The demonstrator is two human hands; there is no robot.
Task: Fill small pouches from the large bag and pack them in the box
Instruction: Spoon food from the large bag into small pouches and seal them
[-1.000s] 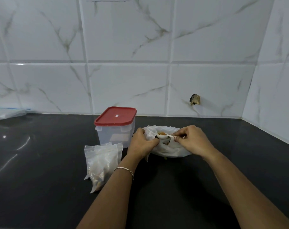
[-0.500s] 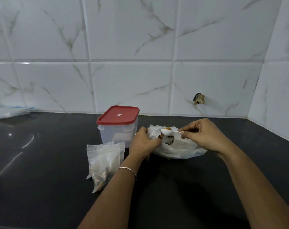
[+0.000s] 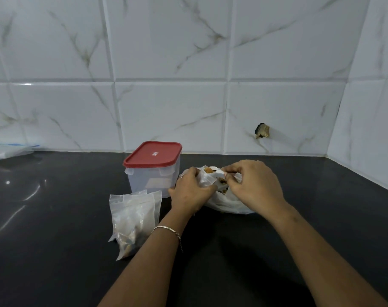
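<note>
The large bag (image 3: pixel 228 203) lies slumped on the dark counter (image 3: pixel 55 218), just to the right of the box (image 3: pixel 154 180), whose red lid (image 3: pixel 153 155) is shut. The bag's mouth is held open between both hands. Crumpled plastic at its left side is gripped by the left hand (image 3: pixel 189 192), with the fingers curled round it; whether a small pouch is bunched in that grip cannot be told. A white spoon (image 3: pixel 212 172) loaded with brownish pieces is pinched by its handle in the right hand (image 3: pixel 253 187) and is held just above the bag's mouth, between the two hands.

The scooping step is judged to be in hand, and packing is not yet begun, since the box is closed. For the next move, the spoon would need to be kept level and brought to a pouch opening held wide, or the load may be spilled.

Pouches (image 3: pixel 134 220) with contents settled at the bottom are lying in front of the box, left of the left wrist and apart from the bag. A tiled wall (image 3: pixel 166 107) is seen behind.
</note>
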